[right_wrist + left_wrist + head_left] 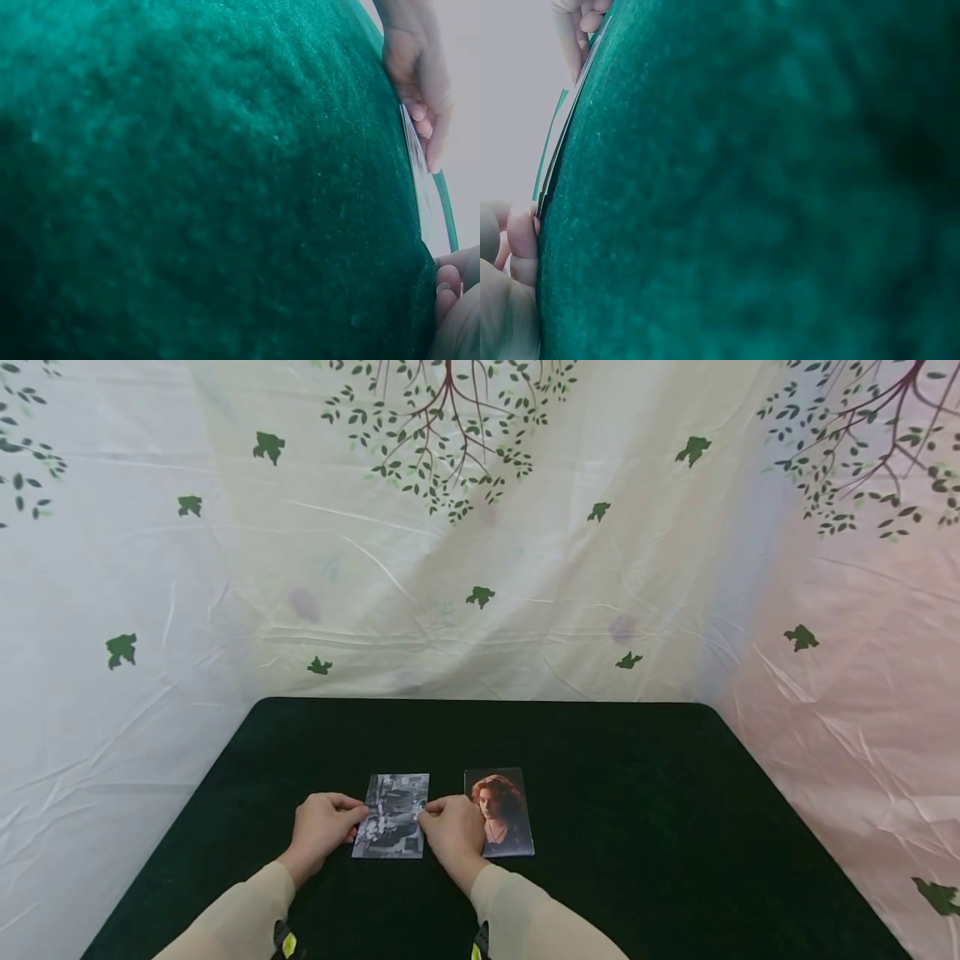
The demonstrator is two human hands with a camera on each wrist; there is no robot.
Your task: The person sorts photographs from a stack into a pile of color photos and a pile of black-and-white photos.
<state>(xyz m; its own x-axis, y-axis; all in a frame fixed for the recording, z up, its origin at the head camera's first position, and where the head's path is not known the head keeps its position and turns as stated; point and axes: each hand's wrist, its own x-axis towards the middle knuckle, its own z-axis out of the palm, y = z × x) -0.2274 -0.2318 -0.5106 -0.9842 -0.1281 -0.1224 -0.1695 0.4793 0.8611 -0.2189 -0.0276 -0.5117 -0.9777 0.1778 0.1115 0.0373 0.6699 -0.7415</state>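
Note:
A black-and-white photo print (392, 818) with a busy, sideways scene lies at the front middle of the dark green table. My left hand (321, 828) pinches its left edge between thumb and fingers. At the opposite edge, my right hand (455, 837) holds it the same way. Partly behind the right hand is a colour portrait photo (512, 817), apart from the first print. The right wrist view shows the held print (426, 199) nearly edge-on, low over the cloth, between both hands. Whether it is one print or several stacked is unclear.
The table (637, 793) has a dark green velvety cover and rounded far corners. Behind it and along both sides hangs pale fabric (540, 560) printed with branches and green leaves. A dark band with a yellow mark (287, 943) sits at the left sleeve.

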